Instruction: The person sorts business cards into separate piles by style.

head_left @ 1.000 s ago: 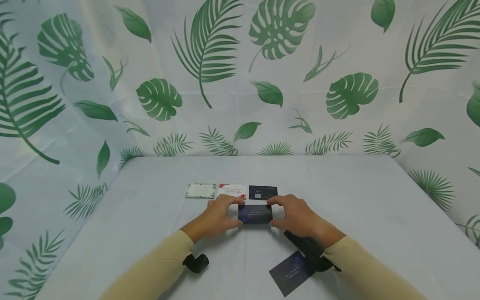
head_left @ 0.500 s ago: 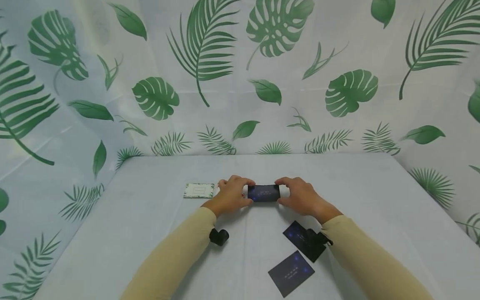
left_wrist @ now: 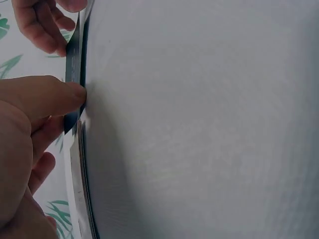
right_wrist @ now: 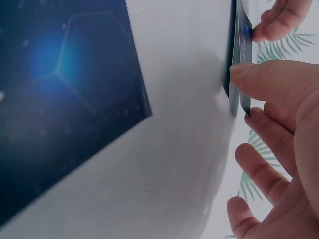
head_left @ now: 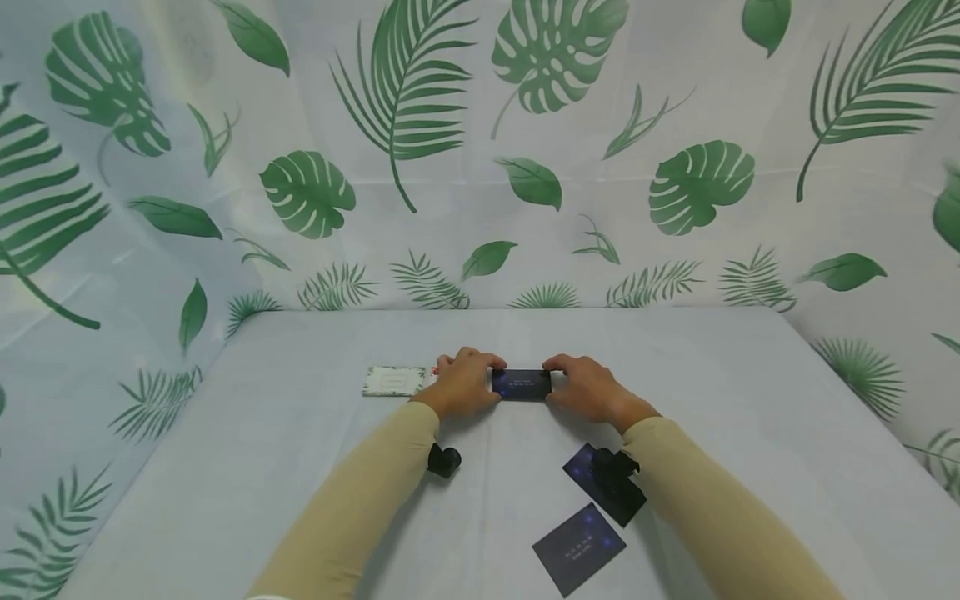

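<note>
A dark blue business card (head_left: pixel 521 385) lies at the right end of the back row, over the place of the darker QR-code card, which is hidden. My left hand (head_left: pixel 465 383) pinches its left end between thumb and fingers. At the opposite end my right hand (head_left: pixel 591 388) pinches it the same way. From the left wrist view, the card (left_wrist: pixel 73 62) appears edge-on and slightly bowed, the thumb at its near edge. The right wrist view shows the card (right_wrist: pixel 245 59) edge-on with layers under it, the other right fingers spread loosely.
A white leaf-bordered card (head_left: pixel 393 381) sits at the row's left. The red-flowered card (head_left: pixel 434 372) beside it is mostly hidden behind my left hand. Two dark cards lie nearer, one (head_left: pixel 630 500) under the right wrist camera (head_left: pixel 615 463), the other (head_left: pixel 579 550) closer to me.
Both hands have carried the dark card away from me and slightly right, from in front of the row onto the QR-code card. Over the last half second it has flattened and settled slightly.
</note>
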A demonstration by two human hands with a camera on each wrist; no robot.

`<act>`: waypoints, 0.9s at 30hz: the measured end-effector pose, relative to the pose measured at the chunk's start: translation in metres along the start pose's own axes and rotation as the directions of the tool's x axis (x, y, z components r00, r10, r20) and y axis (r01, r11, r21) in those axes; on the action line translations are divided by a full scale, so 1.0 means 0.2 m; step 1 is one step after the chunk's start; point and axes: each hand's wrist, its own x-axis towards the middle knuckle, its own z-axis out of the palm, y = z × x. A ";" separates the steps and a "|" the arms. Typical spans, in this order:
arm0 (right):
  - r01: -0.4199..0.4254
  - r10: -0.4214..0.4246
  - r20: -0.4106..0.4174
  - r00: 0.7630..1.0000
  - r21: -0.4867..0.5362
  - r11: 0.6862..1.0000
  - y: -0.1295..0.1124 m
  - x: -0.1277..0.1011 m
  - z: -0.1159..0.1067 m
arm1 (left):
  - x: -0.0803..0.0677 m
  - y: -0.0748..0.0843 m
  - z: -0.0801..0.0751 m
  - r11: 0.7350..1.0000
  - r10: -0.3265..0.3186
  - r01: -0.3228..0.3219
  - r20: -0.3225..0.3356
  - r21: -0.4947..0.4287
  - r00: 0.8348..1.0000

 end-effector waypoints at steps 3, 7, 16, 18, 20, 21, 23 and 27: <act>-0.022 0.022 0.008 1.000 -0.004 1.000 0.01 0.01 0.01 | 0.00 0.01 0.00 1.000 0.005 -0.005 0.014 0.006 1.000; -0.043 0.043 0.022 0.999 0.007 0.999 0.01 0.01 0.02 | -0.01 0.01 -0.01 1.000 -0.013 0.012 0.035 0.028 0.999; -0.012 0.012 0.042 0.999 -0.011 1.000 0.02 0.02 0.01 | 0.00 0.02 -0.03 0.998 -0.047 0.045 0.063 0.033 0.997; -0.018 0.018 0.045 0.999 0.001 1.000 0.02 0.03 0.01 | 0.00 0.02 -0.03 0.998 -0.061 0.058 0.069 0.033 0.996; -0.024 0.023 0.046 0.999 0.019 1.000 0.01 0.03 0.01 | 0.01 0.02 -0.03 0.997 -0.076 0.074 0.073 0.034 0.994; -0.027 0.026 0.047 0.999 0.031 0.999 0.01 0.04 0.01 | 0.01 0.02 -0.03 0.996 -0.083 0.080 0.072 0.036 0.994; -0.031 0.028 0.048 0.998 0.051 0.998 0.01 0.04 0.01 | 0.01 0.02 -0.03 0.995 -0.094 0.091 0.075 0.041 0.993; -0.031 0.028 0.043 0.999 0.074 0.997 0.01 0.05 0.01 | 0.01 0.03 -0.04 0.995 -0.102 0.101 0.078 0.020 0.992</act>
